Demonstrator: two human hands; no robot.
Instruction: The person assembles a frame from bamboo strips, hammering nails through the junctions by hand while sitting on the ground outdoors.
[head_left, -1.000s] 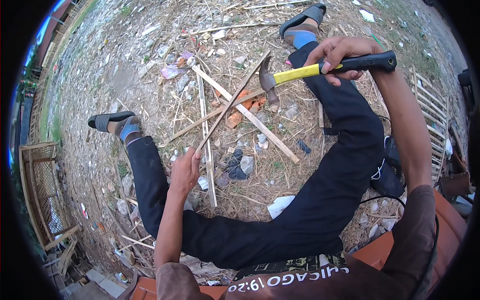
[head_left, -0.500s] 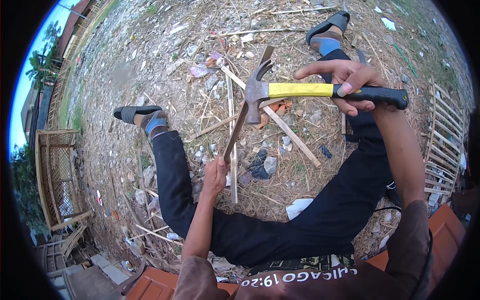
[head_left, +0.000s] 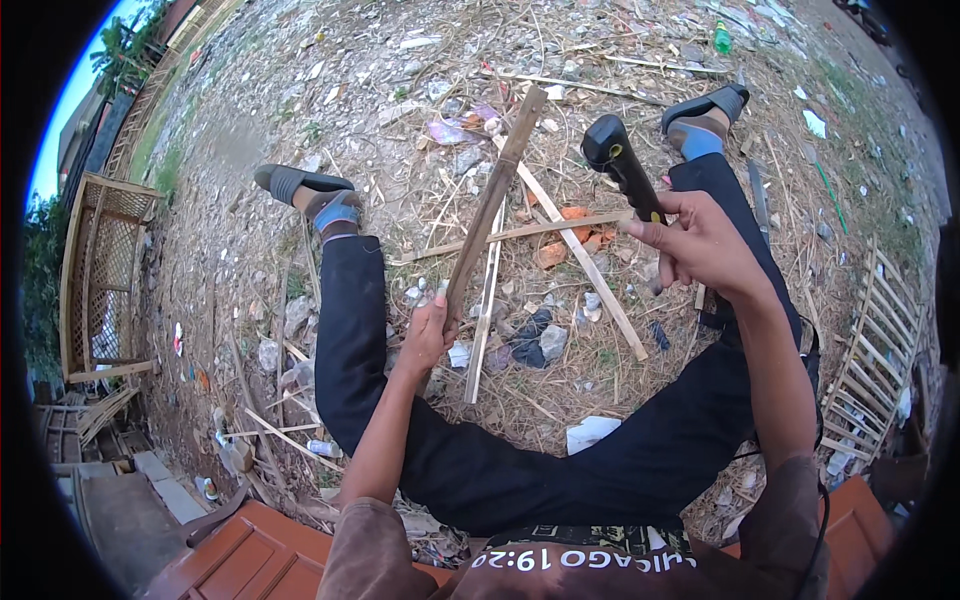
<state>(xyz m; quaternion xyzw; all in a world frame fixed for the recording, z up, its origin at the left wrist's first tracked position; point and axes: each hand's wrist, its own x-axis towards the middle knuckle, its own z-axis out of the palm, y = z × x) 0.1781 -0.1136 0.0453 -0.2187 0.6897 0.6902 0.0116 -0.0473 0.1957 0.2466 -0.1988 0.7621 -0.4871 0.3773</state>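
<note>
My left hand (head_left: 428,335) grips a long wooden stick (head_left: 487,215), tilted up over the dirt ground (head_left: 300,90) between my legs. My right hand (head_left: 700,245) is closed around the hammer (head_left: 622,165) handle, raised. I think the hitting is not finished; more sticks (head_left: 575,240) lie crossed below.

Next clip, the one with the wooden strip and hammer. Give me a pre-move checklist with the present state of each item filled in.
1. Left hand grips the strip at its lower end: ok.
2. Strip held up off the ground, tilted away from the person: ok.
3. Right hand closed around the hammer: ok.
4. Hammer head in sight: not ok, only the black grip end shows, pointing away.
5. Hammer clear of the strip: ok, they are apart.
6. Nail in the strip: cannot tell.
</note>
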